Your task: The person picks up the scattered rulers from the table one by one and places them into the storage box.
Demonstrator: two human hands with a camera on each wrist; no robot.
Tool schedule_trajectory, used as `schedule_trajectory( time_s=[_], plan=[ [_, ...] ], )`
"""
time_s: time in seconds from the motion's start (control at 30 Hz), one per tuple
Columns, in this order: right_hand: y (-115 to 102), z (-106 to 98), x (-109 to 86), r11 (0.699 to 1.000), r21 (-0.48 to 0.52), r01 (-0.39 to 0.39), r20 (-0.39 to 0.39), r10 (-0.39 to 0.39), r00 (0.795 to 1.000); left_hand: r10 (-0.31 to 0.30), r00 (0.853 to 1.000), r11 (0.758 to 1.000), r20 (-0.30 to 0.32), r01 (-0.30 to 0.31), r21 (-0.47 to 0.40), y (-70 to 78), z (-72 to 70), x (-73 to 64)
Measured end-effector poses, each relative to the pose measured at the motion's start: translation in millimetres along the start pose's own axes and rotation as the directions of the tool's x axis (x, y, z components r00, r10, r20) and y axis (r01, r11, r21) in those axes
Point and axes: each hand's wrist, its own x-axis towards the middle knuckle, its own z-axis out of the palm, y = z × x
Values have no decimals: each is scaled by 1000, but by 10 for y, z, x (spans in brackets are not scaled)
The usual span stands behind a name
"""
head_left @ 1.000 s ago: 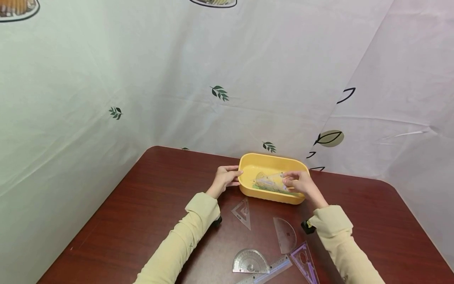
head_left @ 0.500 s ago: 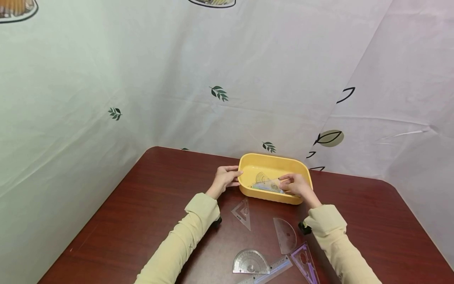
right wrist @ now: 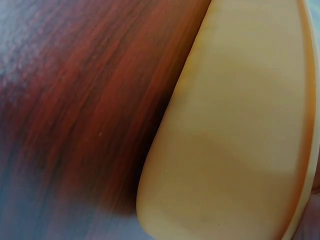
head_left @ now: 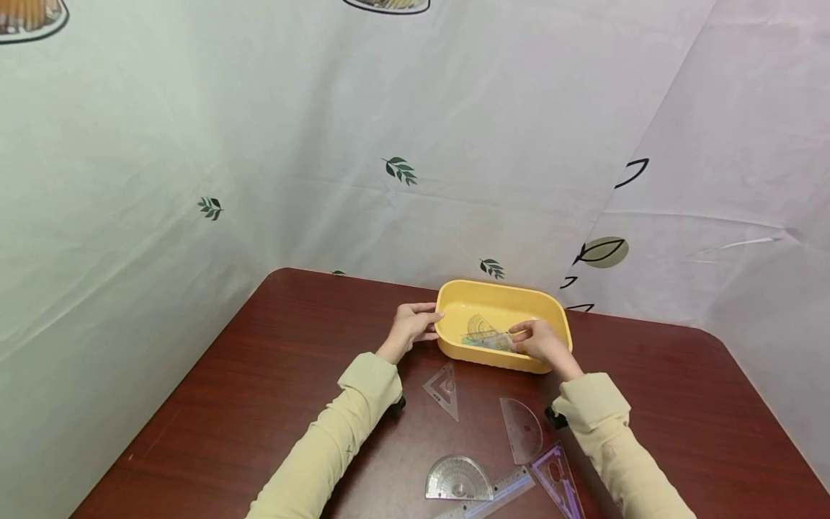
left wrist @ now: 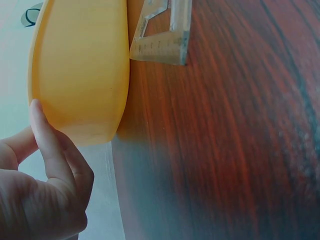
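L grip (head_left: 415,324) pinching yellow tub (head_left: 499,301) at rim, R grip (head_left: 540,342) in tub w/ hold unclear, clear measuring tools (head_left: 488,342) at its L

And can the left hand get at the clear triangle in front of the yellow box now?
Probably yes: the clear triangle lies close by, uncovered, though the left hand grips the yellow box and should first let go.

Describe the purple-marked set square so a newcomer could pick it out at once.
On the reddish-brown table, find the yellow tub gripped by the left hand, then come toward the person. The purple-marked set square lies between the ruler's end and the right sleeve. Its purple sets it apart from the clear protractor beside it and the clear set square nearer the tub.
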Motion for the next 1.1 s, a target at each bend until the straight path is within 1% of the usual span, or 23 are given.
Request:
schedule_trajectory(
  time_s=[0.1,0.27,0.37,0.47,0.57,0.67,0.83,0.9,0.97,1.1],
  plan=[
    [-2,-1,1,1000,0,-1,-1,1,1000,-3,1000,1000,3,3,0,6,-1,-3],
    [-20,2,-18,998,-30,49,-18,-50,999,-5,1000,1000,2,5,5,16,-5,-12],
    [-48,12,-49,997,-45,68,-52,-70,996,-3,1000,1000,1,3,4,18,-8,-16],
    [-87,24,-101,990,-73,118,-108,-125,986,0,1000,1000,5,0,-1,16,-10,-17],
    [-126,41,-162,980,-107,170,-173,-186,967,-3,1000,1000,10,3,-3,17,-14,-17],
    [-157,61,-238,966,-137,219,-213,-245,946,-6,1000,1000,8,6,2,18,-15,-20],
    [-209,95,-399,951,-152,269,-237,-299,924,-5,1000,1000,3,5,3,13,-15,-22],
    [-223,114,-472,943,-161,291,-252,-324,912,-5,1000,1000,8,5,-3,13,-15,-22],
    [-230,140,-535,931,-173,321,-276,-359,892,-10,1000,1000,13,10,-8,15,-14,-22],
    [-254,199,-648,901,-236,363,-347,-427,835,-10,1000,1000,15,10,-8,17,-16,-18]
  ],
)
